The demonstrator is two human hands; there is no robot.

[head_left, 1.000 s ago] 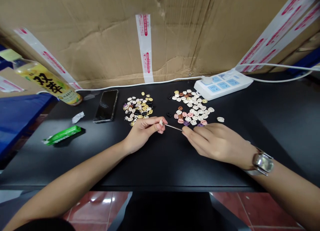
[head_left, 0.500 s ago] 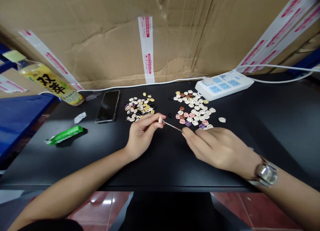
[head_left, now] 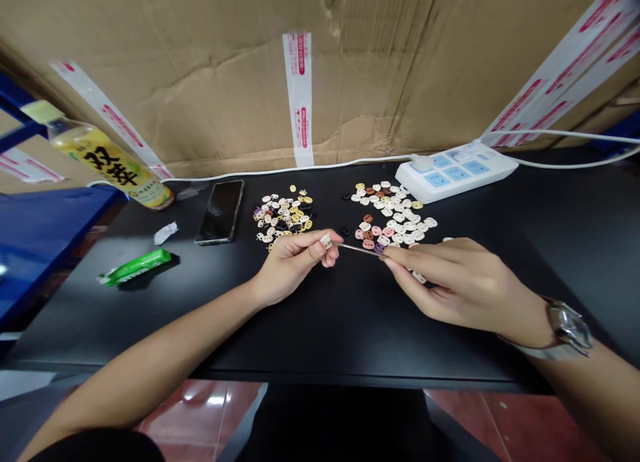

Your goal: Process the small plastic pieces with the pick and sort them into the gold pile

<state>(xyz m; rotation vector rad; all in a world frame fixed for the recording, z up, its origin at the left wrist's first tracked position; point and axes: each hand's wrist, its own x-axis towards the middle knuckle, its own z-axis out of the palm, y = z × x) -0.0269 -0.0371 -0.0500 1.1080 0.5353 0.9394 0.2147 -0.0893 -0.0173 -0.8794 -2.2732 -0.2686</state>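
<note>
**Small piece (head_left: 326,241) in one pinch, thin tool (head_left: 360,250) in the other**

Nearest is the bare front of the black table (head_left: 320,339), with both hands raised above it. The right hand (head_left: 457,282), a watch (head_left: 570,325) at its wrist, pinches the tool between thumb and fingers; the grip hides the near end. The left hand (head_left: 293,262) pinches the pale piece between thumb and forefinger, off the tabletop and in front of the two groups of pieces. The tool's tip reaches the left fingertips right beside the piece — whether it touches or enters it is too small to tell.

Good handling here seems a matter of steadiness: the piece square in the pinch, its face turned to view, the tool in line with it and pushed lightly. Skin lies close to that tip, so a slip could prick the forefinger. Resting the forearms on the table would help.

Beyond the hands, a green packet (head_left: 137,267) lies to the left. Further back sit a tight heap (head_left: 283,217) and, well apart from it, a looser spread (head_left: 400,219) — then the phone (head_left: 220,212) and the power strip (head_left: 457,175).
</note>
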